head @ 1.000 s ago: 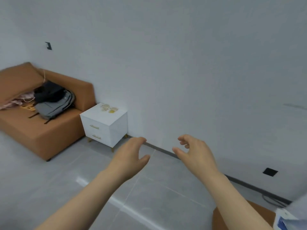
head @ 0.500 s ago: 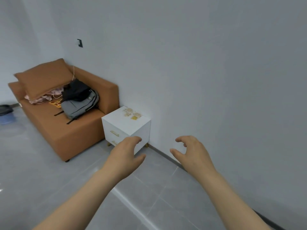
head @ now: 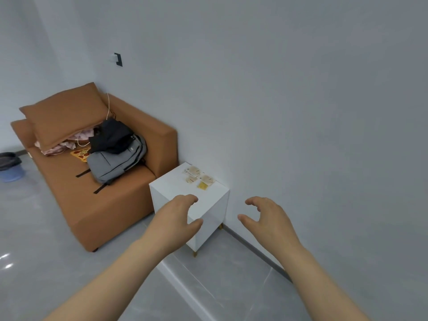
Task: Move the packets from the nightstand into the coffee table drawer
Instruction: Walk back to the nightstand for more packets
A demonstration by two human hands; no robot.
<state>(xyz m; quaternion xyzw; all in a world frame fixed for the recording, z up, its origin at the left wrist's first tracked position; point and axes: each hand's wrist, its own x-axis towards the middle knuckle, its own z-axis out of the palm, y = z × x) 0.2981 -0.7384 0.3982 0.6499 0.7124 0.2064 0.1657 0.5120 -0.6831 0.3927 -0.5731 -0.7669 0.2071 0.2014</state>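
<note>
Nearer than half a second ago, the white nightstand (head: 171, 186) now fills more of the view, and more of the room's left side shows. Small tan and yellow packets (head: 200, 178) lie on its top along the wall-side edge. The left hand (head: 178, 218) shows in front of the nightstand's near corner, and the right hand (head: 266, 218) is beside it toward the grey wall (head: 301, 112). Both have loosely curled fingers and hold nothing. A brown sofa (head: 111, 205) just beside the nightstand carries a cushion (head: 64, 112) and a grey backpack (head: 115, 161). A blue bucket (head: 10, 176) stands on the tiled floor (head: 46, 251).
</note>
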